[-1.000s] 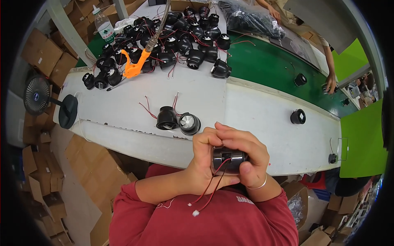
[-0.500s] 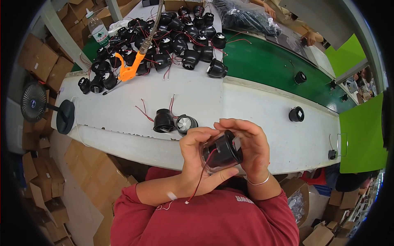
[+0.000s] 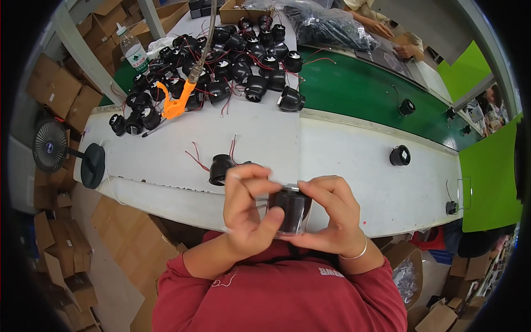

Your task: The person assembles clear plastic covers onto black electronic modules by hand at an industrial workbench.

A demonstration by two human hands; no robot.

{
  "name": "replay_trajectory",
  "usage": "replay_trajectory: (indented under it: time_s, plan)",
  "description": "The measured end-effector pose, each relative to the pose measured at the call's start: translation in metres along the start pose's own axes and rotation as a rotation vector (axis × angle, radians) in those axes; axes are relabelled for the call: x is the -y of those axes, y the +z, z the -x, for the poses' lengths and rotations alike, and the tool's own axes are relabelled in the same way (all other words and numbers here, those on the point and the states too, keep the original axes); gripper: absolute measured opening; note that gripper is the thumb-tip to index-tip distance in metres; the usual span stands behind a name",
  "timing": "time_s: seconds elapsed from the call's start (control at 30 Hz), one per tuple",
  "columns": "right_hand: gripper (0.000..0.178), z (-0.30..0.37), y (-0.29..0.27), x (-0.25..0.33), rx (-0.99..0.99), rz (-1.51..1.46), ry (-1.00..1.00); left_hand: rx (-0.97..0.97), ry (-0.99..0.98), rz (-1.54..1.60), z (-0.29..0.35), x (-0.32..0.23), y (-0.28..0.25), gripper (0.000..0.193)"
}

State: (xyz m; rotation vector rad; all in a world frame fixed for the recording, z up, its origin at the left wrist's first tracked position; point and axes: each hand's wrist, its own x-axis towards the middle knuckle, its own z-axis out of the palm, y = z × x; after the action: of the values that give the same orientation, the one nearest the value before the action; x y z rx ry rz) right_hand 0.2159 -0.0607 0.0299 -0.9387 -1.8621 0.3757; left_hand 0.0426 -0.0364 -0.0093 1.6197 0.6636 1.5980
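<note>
Between my two hands, above the bench's near edge, is a black cylindrical fan unit (image 3: 293, 209) with a clear shiny surface round its side. My left hand (image 3: 243, 202) grips its left side, with the thumb pressed on the front. My right hand (image 3: 333, 216) has fingers on the top rim and the thumb under the bottom. Just beyond my left hand, another black fan unit (image 3: 219, 168) with thin red wires stands on the white bench (image 3: 337, 149). A further unit beside it is mostly hidden by my left hand.
An orange air gun (image 3: 176, 103) hangs by its hose before a pile of black units (image 3: 241, 71). At left stand a desk fan (image 3: 51, 146) and a bottle (image 3: 133, 48). Beyond the bench runs a green conveyor (image 3: 345, 91); another person's hand (image 3: 406, 51) is past it.
The fan unit has been turned from lying tilted to nearly upright, and its dangling wire has gone from view. My left fingers have lifted off its top and my right hand has shifted its grip.
</note>
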Motion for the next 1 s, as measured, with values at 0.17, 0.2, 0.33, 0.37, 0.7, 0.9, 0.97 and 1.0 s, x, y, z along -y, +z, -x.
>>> replay_trajectory:
  time_s: [0.17,0.2,0.33,0.37,0.7,0.9,0.97,1.0]
  plan:
    - [0.064,-0.007,-0.004,0.014,-0.023,-0.022,-0.048,0.021,0.206,-0.129,-0.008,-0.017,-0.001,0.046]
    - [0.062,-0.007,-0.006,0.018,-0.013,0.009,-0.038,-0.008,0.225,-0.110,-0.007,-0.018,0.002,0.051]
    - [0.059,-0.002,0.003,0.015,-0.010,0.080,-0.089,0.041,0.139,-0.127,-0.006,-0.019,-0.001,0.048]
    - [0.059,0.000,0.006,0.013,-0.007,0.109,-0.127,0.064,0.142,-0.130,-0.006,-0.019,-0.004,0.047]
    - [0.060,0.012,0.038,-0.014,-0.098,-0.067,-0.034,0.077,0.099,-0.186,-0.003,-0.002,-0.020,0.033]
    - [0.065,0.033,0.057,-0.037,-0.196,-0.768,-0.080,0.120,-0.096,0.199,0.018,-0.006,-0.003,0.100]
    - [0.066,0.038,0.055,-0.043,-0.041,-0.827,0.028,0.178,-0.001,-0.004,0.020,-0.008,-0.003,0.093]
    - [0.066,0.032,0.049,-0.041,0.041,-0.852,0.064,0.179,0.054,-0.100,0.019,-0.011,-0.005,0.086]
